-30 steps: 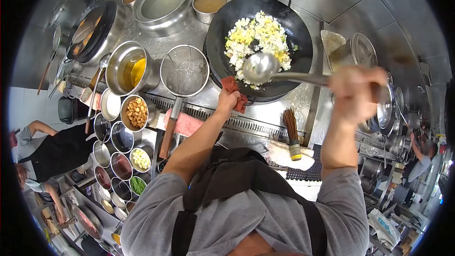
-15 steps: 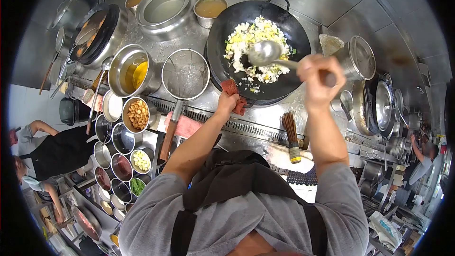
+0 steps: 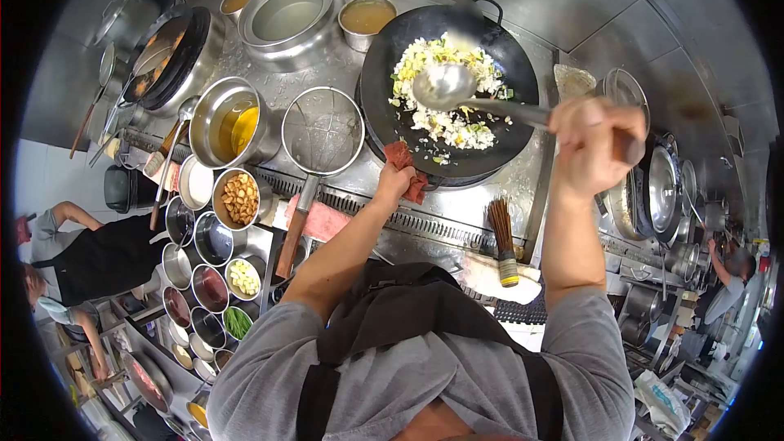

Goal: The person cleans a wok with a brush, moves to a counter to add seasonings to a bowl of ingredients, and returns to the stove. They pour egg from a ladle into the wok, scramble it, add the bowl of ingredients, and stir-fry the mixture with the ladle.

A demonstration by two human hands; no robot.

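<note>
The wok (image 3: 384,73), probably heavy, stiff and hot, stands just beyond the left fingers (image 3: 401,173), which grip its near edge through a red cloth (image 3: 398,153), the sensible hold; the right fingers (image 3: 585,118) clench the ladle (image 3: 443,86), its bowl left of them.

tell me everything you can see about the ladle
The ladle has a round, shiny, silver-coloured bowl and a long greyish handle, both metal by their look, with a brownish end. The right hand grips it near that end. The handle passes over the right side of the dark wok; the bowl is above the white-and-yellow food, though whether they touch is unclear.
</note>
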